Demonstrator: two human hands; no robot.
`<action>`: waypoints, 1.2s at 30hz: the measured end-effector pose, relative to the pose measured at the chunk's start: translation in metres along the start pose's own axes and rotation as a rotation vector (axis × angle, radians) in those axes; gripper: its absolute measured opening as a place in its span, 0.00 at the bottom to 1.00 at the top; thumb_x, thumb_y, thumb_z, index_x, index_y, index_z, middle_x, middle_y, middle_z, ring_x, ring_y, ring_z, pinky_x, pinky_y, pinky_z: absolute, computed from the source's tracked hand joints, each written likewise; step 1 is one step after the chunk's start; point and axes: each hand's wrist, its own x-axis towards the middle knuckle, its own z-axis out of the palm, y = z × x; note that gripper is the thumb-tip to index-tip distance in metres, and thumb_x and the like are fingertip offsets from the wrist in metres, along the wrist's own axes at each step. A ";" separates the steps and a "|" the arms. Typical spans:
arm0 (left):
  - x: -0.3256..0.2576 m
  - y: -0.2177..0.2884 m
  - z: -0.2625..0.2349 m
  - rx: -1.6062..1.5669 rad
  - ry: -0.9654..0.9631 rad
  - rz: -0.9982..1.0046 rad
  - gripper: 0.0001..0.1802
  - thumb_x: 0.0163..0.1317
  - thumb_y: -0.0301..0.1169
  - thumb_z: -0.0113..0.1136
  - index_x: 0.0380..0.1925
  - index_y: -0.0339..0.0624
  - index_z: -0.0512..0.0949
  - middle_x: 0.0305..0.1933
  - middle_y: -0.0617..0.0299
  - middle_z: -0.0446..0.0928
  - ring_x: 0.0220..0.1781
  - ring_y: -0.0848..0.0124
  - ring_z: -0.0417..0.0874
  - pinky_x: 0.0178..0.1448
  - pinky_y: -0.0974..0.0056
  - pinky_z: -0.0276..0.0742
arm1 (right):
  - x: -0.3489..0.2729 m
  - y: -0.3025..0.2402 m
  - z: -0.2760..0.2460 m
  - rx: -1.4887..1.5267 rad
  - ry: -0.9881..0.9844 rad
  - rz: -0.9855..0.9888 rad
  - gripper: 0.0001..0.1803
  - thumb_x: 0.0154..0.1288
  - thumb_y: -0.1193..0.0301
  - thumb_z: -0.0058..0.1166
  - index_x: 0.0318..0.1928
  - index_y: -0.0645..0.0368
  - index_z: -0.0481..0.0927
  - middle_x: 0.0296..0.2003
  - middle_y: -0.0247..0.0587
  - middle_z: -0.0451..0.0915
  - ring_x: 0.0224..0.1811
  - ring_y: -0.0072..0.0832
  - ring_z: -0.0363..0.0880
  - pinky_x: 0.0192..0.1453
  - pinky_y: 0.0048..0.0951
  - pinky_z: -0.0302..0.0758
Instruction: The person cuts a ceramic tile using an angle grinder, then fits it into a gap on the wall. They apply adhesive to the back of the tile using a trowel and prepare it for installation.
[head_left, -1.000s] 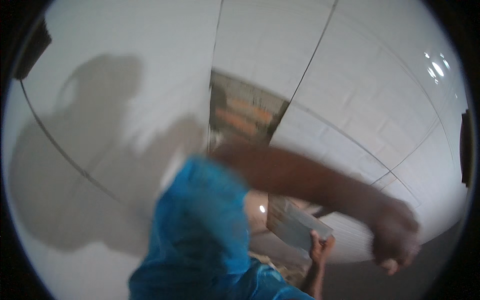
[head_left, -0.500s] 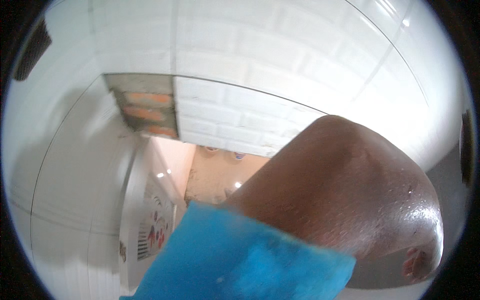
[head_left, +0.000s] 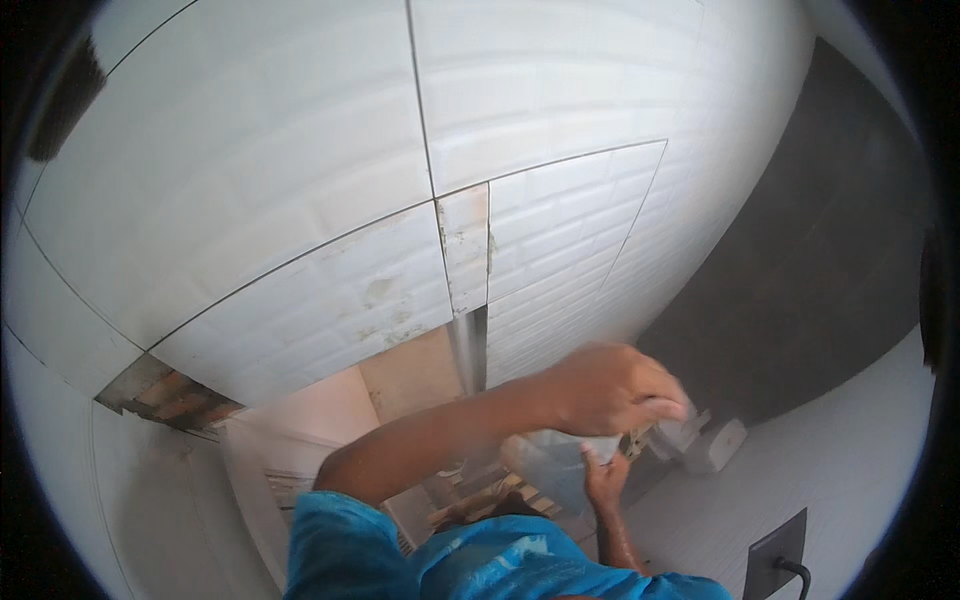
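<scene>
Stretching from the lower left across the middle of the view, the person's bare left arm (head_left: 450, 432) ends in a blurred left hand (head_left: 630, 390), its fingers curled inward; whether they close on anything cannot be told. Just below it, the right hand (head_left: 606, 478) comes up from the lower edge and grasps a flat, pale grey-blue piece (head_left: 558, 472) by its right side, thumb against the near face. That piece is low in the view, right of centre, beneath the left forearm and wrist, which cover part of its upper edge. The person wears a blue shirt (head_left: 490, 560), seen along the bottom. Beyond the hands curves a large wall of white tiles (head_left: 560, 90) with a raised brick pattern and thin dark joints. A narrow beige strip (head_left: 464, 240) runs downward between two tiles, and pale brown smudges mark the tile to its left. At far left, a bare patch (head_left: 170, 395) shows orange brick and grey mortar. To the right stands a dark grey surface (head_left: 780, 230); below it, near the left hand, is a white fixture (head_left: 715, 447). At lower right, a dark square plate (head_left: 772, 553) sits on a pale wall with a black cable or pipe (head_left: 795, 570) bending from it.
</scene>
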 end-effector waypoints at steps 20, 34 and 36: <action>-0.149 -0.153 0.196 0.146 0.445 -1.029 0.51 0.52 0.52 0.74 0.69 0.37 0.62 0.74 0.40 0.54 0.77 0.45 0.53 0.77 0.44 0.53 | 0.033 0.063 -0.031 0.301 0.309 0.613 0.24 0.67 0.68 0.62 0.58 0.72 0.75 0.53 0.47 0.81 0.53 0.34 0.80 0.58 0.33 0.73; -0.228 -0.146 0.260 0.512 -0.046 -0.752 0.36 0.60 0.29 0.55 0.71 0.45 0.62 0.71 0.46 0.67 0.70 0.44 0.70 0.65 0.37 0.71 | -0.016 0.042 0.055 0.327 0.234 0.778 0.25 0.66 0.73 0.59 0.61 0.70 0.73 0.53 0.51 0.80 0.54 0.36 0.80 0.55 0.35 0.76; -0.241 -0.155 0.259 0.500 0.030 -0.740 0.32 0.61 0.28 0.53 0.68 0.45 0.67 0.64 0.45 0.74 0.57 0.44 0.81 0.57 0.42 0.79 | -0.021 0.041 0.065 0.425 0.189 0.826 0.25 0.67 0.73 0.59 0.62 0.68 0.71 0.54 0.50 0.78 0.54 0.35 0.79 0.53 0.36 0.78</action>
